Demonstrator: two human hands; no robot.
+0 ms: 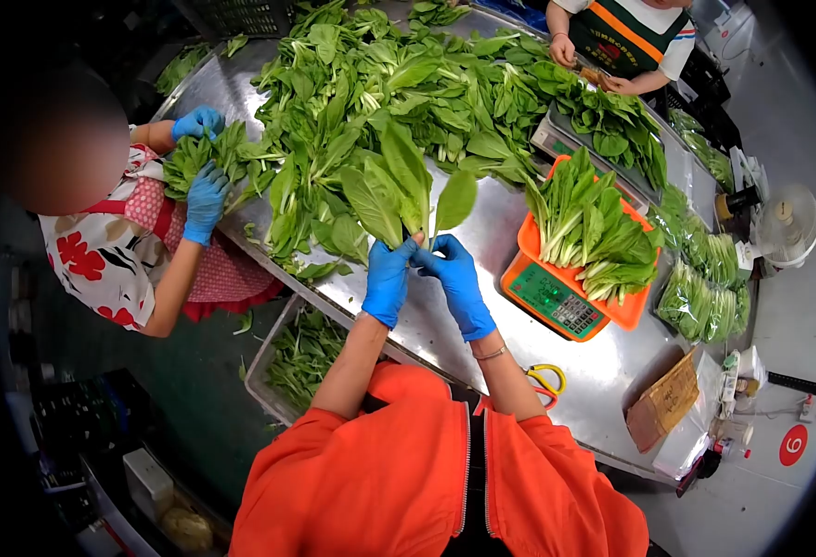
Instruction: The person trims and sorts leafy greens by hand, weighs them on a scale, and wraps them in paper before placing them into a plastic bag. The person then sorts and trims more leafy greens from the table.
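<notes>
Both hands wear blue gloves and meet above the near edge of the metal table. My left hand [388, 283] is closed around the base of a small head of leafy greens [399, 181], its broad leaves pointing away from me. Close beside it, my right hand [455, 286] pinches the stem of a single leaf [454, 201] that stands apart from the head. The fingertips of the two hands almost touch, and the stem ends are partly hidden by the gloves. Beyond them spreads a large pile of loose leafy greens [352, 93].
An orange digital scale [556, 302] holding greens stands to the right, with scissors [547, 381] nearer me. Bagged greens [705, 302] and cardboard [663, 399] lie farther right. A gloved co-worker [162, 223] handles greens at left; another person [626, 42] stands across the table [603, 399]. A crate [259, 371] sits below.
</notes>
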